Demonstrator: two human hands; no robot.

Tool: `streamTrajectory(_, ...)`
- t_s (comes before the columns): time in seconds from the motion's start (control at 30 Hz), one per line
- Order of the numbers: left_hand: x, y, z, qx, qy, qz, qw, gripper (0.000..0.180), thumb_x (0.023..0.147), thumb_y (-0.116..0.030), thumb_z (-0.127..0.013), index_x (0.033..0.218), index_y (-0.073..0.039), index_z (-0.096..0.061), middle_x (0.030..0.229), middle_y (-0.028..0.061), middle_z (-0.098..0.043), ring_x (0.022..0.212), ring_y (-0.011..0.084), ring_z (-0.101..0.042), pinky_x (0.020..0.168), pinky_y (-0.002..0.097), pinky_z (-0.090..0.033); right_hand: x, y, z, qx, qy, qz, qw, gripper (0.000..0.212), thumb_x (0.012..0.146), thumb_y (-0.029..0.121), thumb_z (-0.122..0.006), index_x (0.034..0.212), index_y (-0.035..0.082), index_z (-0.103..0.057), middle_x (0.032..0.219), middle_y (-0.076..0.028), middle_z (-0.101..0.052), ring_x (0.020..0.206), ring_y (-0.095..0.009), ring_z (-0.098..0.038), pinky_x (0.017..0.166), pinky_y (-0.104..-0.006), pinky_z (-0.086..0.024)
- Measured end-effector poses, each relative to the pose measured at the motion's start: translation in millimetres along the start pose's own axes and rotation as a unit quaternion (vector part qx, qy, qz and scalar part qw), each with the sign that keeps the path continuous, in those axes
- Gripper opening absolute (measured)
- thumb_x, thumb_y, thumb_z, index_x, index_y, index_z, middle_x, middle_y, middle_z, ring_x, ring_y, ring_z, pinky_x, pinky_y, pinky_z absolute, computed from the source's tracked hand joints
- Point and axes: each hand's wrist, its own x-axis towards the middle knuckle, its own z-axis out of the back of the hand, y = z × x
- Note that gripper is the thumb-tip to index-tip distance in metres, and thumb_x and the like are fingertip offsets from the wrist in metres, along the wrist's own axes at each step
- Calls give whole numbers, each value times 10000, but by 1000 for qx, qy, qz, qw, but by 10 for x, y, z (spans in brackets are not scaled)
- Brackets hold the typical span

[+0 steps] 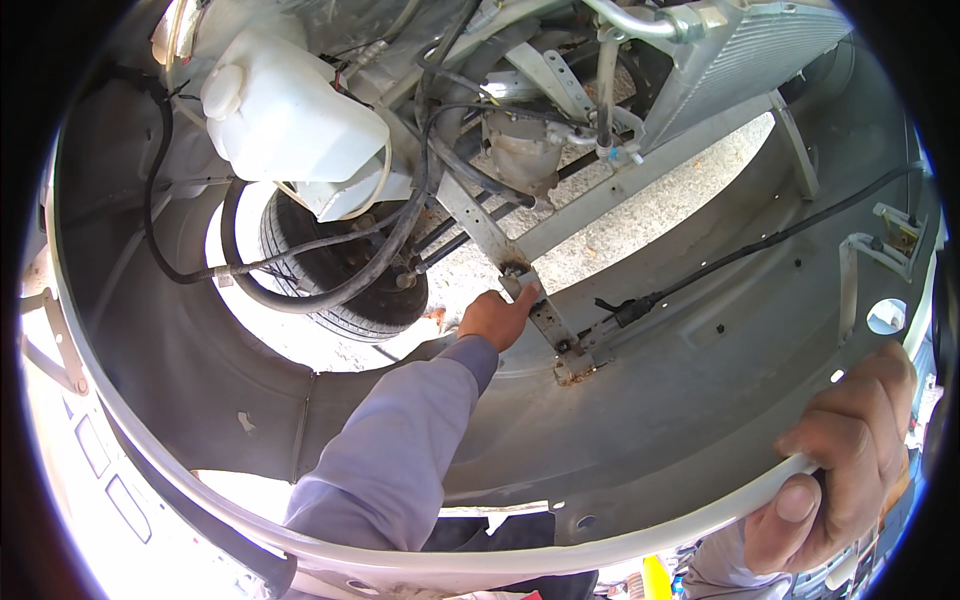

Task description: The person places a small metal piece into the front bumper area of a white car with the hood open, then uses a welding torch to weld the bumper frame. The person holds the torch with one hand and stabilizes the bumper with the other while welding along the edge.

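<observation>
My left hand (497, 318) reaches over the panel's rim, in a pale lavender sleeve. Its fingers are closed at a perforated metal bracket (550, 322), thumb and fingertip pressing near a rusty bolt hole; part of the grip is hidden. The bracket runs slantwise down to a rusty foot at the inner face of a large curved grey body panel (640, 455). At the lower right my right hand (850, 460) is curled over the panel's pale rim, thumb toward me and fingers bent inward.
Beyond the panel are a white plastic reservoir (290, 115), a tyre (345, 285), a thick black hose (320, 300) and a finned radiator (750, 65). A black cable (780, 238) with a connector (630, 312) crosses to the right. Pale ground shows through the gaps.
</observation>
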Motion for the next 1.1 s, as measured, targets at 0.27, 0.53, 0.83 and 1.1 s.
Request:
streamTrajectory(0.27, -20, -28, 13, -12, 1, 12, 1000, 989, 906, -797, -512, 1188, 134, -693, 1226, 346, -691, 1197, 434, -672, 1040, 463, -499, -7, 9, 10, -7, 1, -8, 1000, 476, 991, 443, -491, 704, 66, -533, 658, -73, -481, 709, -226, -447, 634, -384, -329)
streamTrajectory(0.53, -170, -176, 184, -29, 28, 53, 998, 1020, 895, -814, -514, 1218, 139, -682, 1256, 341, -683, 1217, 423, -665, 1054, 455, -490, -10, 21, 3, -7, -2, -13, 1000, 470, 984, 441, -496, 703, 66, -533, 659, -76, -488, 711, -229, -455, 639, -389, -336)
streamTrajectory(0.83, -148, -158, 437, -54, 18, 65, 996, 1058, 905, -851, -457, 1210, 134, -691, 1281, 350, -668, 1262, 423, -639, 1084, 457, -461, -9, 31, -7, -5, -6, -15, 1000, 464, 979, 433, -495, 713, 55, -533, 660, -91, -504, 713, -239, -465, 647, -387, -340)
streamTrajectory(1.1, -121, -9, 705, -54, 4, 45, 998, 1038, 890, -868, -472, 1053, 126, -724, 1155, 335, -705, 1150, 421, -677, 1042, 459, -474, -11, -13, 15, 17, 5, 3, 1000, 458, 988, 425, -508, 718, 55, -528, 691, -88, -495, 727, -235, -437, 657, -381, -328)
